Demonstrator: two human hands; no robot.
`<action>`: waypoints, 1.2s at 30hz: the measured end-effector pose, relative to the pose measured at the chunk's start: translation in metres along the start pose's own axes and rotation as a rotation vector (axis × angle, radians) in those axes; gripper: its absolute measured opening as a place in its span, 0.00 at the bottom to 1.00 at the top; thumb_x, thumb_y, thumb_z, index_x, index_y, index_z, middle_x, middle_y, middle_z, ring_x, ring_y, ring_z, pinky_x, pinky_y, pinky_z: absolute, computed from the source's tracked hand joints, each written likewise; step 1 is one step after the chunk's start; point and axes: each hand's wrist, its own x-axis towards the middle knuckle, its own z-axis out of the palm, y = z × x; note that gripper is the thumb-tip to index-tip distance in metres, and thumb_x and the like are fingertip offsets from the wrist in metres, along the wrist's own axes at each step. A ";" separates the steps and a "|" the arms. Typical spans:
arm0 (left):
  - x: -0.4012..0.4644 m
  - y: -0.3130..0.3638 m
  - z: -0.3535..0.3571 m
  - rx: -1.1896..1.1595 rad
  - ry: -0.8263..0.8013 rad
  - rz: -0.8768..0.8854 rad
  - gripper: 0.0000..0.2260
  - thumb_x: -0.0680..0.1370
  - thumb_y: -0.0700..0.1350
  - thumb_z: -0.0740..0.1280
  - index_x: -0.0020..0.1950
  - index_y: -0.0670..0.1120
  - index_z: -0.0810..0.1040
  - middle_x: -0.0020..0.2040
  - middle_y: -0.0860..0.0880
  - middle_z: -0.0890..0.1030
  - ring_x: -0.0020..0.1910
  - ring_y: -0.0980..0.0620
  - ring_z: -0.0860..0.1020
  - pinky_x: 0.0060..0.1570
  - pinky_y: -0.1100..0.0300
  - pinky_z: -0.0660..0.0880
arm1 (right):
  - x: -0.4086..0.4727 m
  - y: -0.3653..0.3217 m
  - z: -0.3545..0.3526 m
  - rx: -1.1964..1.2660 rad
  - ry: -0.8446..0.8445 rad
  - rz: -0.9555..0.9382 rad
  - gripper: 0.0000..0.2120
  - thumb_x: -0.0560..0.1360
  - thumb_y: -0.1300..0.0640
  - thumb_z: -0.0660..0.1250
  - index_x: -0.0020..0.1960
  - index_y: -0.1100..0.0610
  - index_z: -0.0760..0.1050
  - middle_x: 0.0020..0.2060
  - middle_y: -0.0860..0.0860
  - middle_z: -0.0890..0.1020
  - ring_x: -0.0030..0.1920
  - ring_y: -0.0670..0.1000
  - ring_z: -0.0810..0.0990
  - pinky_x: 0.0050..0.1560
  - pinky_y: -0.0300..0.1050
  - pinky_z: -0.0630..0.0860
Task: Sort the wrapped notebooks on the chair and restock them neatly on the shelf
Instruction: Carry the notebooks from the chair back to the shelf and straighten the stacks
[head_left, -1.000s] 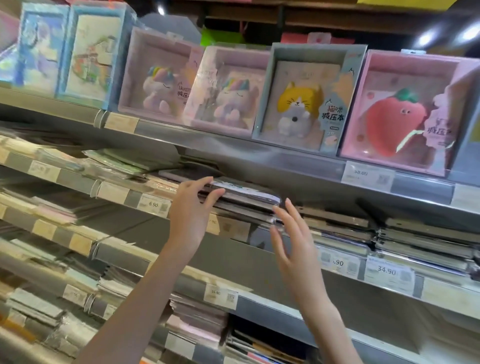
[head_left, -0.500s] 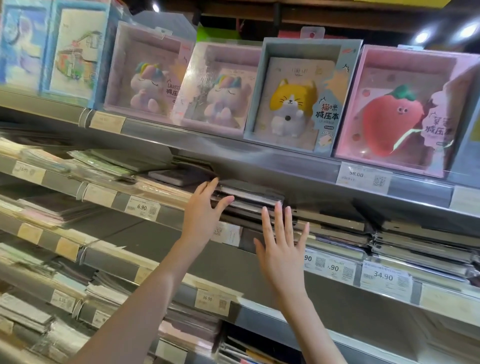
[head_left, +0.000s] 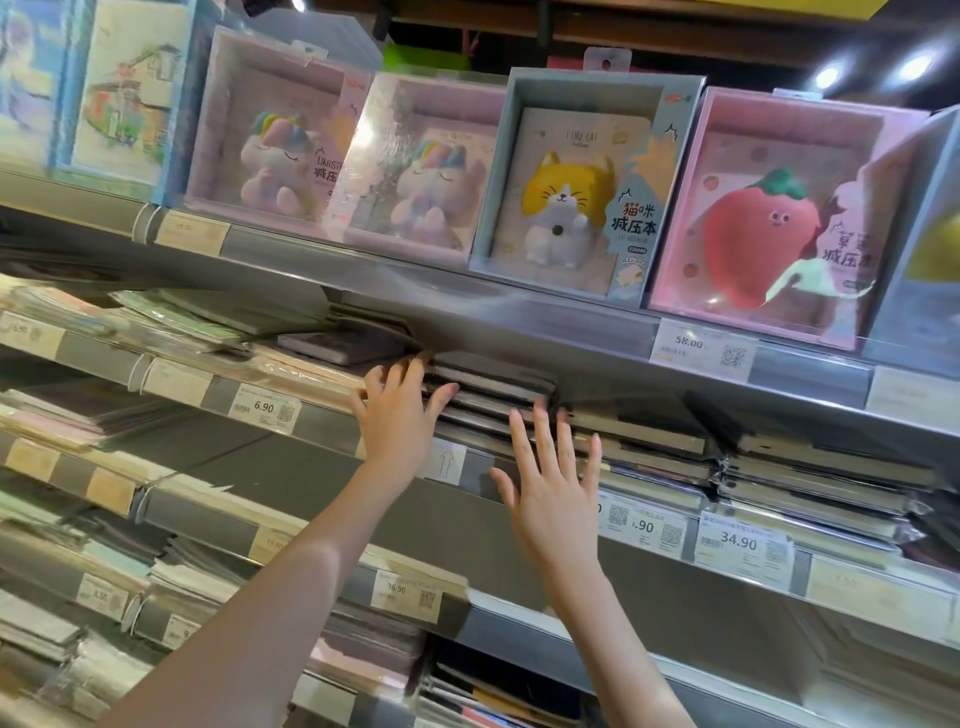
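Observation:
A stack of dark wrapped notebooks (head_left: 493, 392) lies flat on the second shelf (head_left: 467, 480), under the top shelf's edge. My left hand (head_left: 397, 413) rests against the stack's left front corner, fingers spread over the spines. My right hand (head_left: 553, 478) is flat and open with fingers apart, its fingertips at the stack's lower front edge, above the shelf's price strip. Neither hand holds anything. The chair is not in view.
Boxed squishy notebooks line the top shelf: unicorns (head_left: 270, 130), a cat (head_left: 576, 176), a strawberry (head_left: 769, 218). More dark notebook stacks (head_left: 810, 478) lie to the right, pastel ones (head_left: 171, 312) to the left. Price tags (head_left: 743, 543) run along the shelf edges. Lower shelves hold more wrapped stacks.
The stack has slid further back under the top shelf. Both hands have moved in toward it, and my right hand has turned flat with its fingers spread.

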 end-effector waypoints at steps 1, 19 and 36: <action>0.000 0.000 -0.001 0.001 -0.013 0.002 0.22 0.79 0.60 0.54 0.67 0.48 0.68 0.67 0.47 0.71 0.70 0.42 0.60 0.64 0.46 0.56 | 0.000 0.000 -0.001 0.003 -0.005 0.001 0.28 0.77 0.41 0.48 0.72 0.52 0.62 0.70 0.54 0.67 0.69 0.58 0.68 0.69 0.61 0.51; -0.053 -0.021 -0.009 -0.124 0.056 0.193 0.20 0.79 0.51 0.61 0.70 0.48 0.69 0.72 0.45 0.66 0.73 0.46 0.58 0.69 0.50 0.54 | -0.027 -0.012 -0.015 0.029 -0.072 0.005 0.28 0.76 0.45 0.49 0.70 0.59 0.66 0.69 0.55 0.68 0.71 0.56 0.64 0.68 0.64 0.55; -0.161 -0.100 0.003 -0.021 -0.057 0.183 0.20 0.79 0.51 0.61 0.70 0.47 0.68 0.67 0.47 0.72 0.69 0.48 0.65 0.69 0.52 0.58 | -0.120 -0.076 0.009 0.225 -0.271 -0.065 0.25 0.80 0.47 0.52 0.73 0.58 0.61 0.73 0.55 0.61 0.74 0.55 0.56 0.69 0.63 0.53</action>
